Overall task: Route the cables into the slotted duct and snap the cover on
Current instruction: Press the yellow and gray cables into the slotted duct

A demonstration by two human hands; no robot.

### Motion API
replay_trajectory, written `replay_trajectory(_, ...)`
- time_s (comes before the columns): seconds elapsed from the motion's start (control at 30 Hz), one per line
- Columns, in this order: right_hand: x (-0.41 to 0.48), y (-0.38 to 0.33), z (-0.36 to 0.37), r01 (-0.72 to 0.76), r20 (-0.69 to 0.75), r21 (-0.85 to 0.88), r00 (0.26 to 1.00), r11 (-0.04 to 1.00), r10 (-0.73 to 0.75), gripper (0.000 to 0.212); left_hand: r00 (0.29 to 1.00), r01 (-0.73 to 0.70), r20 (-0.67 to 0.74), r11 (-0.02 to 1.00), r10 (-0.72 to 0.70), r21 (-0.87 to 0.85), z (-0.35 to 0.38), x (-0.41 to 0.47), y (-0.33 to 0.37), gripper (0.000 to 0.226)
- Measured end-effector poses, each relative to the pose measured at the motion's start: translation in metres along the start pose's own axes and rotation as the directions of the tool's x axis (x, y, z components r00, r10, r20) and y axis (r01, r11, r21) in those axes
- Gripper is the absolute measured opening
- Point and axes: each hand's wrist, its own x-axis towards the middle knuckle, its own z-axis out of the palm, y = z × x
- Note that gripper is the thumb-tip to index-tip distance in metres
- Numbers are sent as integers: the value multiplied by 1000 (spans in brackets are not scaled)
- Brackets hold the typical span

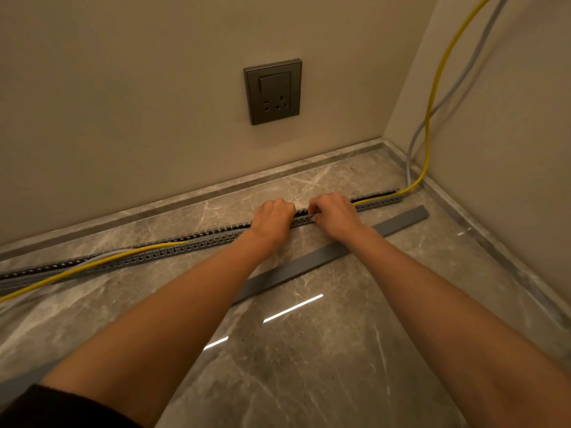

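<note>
A: Head view first. How many ducts, and where?

B: One slotted duct [197, 244], grey, lying on the marble floor [309, 366] and running from about 9 o'clock up to 2 o'clock, near the wall skirting.

A: Cables?

B: Two that I can count: one yellow cable [432, 97] and one grey cable [457, 88]. Both come down the corner at 1 o'clock. The yellow one enters the duct's right end and comes out again on the left, trailing off toward 9 o'clock, with grey cable beside it there.

A: The cover?

B: One flat grey cover [312, 262], loose on the floor just beside the duct on the near side, not on it.

A: Hands?

B: Two. The left hand [273, 216] is curled narrow, knuckles up, over the duct at its middle. The right hand [335, 213] sits close beside it, fingers pinched down at the duct; what they grip I cannot tell.

A: Anything else?

B: One dark wall socket [273, 91] at 12 o'clock.
</note>
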Motion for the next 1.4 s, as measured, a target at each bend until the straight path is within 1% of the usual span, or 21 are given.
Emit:
replay_trajectory(0.17, -1, 14, -8, 67, 47, 88, 996, 994, -72, 34, 998, -48, 36, 998, 47, 39, -7, 3, 8, 26)
replay_trajectory(0.27, -4, 29, -12, 102, -24, 115, 995, 988, -99, 30, 994, -108, -13, 994, 108, 18, -13, 11, 24, 26)
replay_trajectory(0.33, -6, 44, -15, 68, -82, 131, 995, 989, -58, 24, 989, -144, -17, 990, 144, -7, -13, 18, 39, 26)
replay_trajectory(0.4, -7, 60, -21, 40, -98, 146, 995, 989, -25, 22, 987, -158, -8, 987, 158, -28, -11, 25, 49, 28)
replay_trajectory(0.57, -4, 92, -31, 35, -35, 34, 999, 999, -34, 25, 985, -173, -35, 982, 170, -76, -3, 40, 71, 35)
replay_trajectory(0.7, 1, 94, -24, 35, -70, 16, 997, 999, -34, 18, 991, -133, -36, 985, 130, -112, -1, 48, 79, 31)
replay_trajectory(0.77, 2, 96, -21, 41, -89, 28, 995, 999, -38, 17, 993, -117, -25, 988, 115, -104, 1, 51, 82, 29)
replay_trajectory(0.9, 8, 99, -26, 65, -62, 27, 996, 998, -63, 16, 995, -98, -18, 993, 97, -61, 0, 55, 88, 28)
replay_trajectory(0.97, 10, 101, -29, 84, -45, -17, 995, 996, -85, 18, 996, -86, -13, 996, 86, -39, -1, 57, 88, 29)
replay_trajectory(1.03, 11, 110, -30, 98, -69, -63, 992, 993, -102, 22, 998, -69, -15, 997, 68, -28, -2, 59, 84, 28)
replay_trajectory(1.13, 12, 128, -30, 59, -150, -20, 987, 998, -62, 28, 999, -31, -17, 999, 31, -6, -4, 62, 76, 26)
replay_trajectory(1.23, 18, 131, -31, -1, -124, 84, 992, 997, 11, 28, 1000, -8, 0, 999, 8, 31, -8, 64, 78, 29)
replay_trajectory(1.33, 25, 130, -30, -77, -164, 169, 981, 983, 105, 23, 999, -36, -15, 999, 36, 33, -11, 70, 85, 30)
replay_trajectory(1.4, 26, 132, -29, -77, -170, 154, 980, 985, 103, 22, 996, -79, -40, 997, 79, 6, -11, 74, 91, 29)
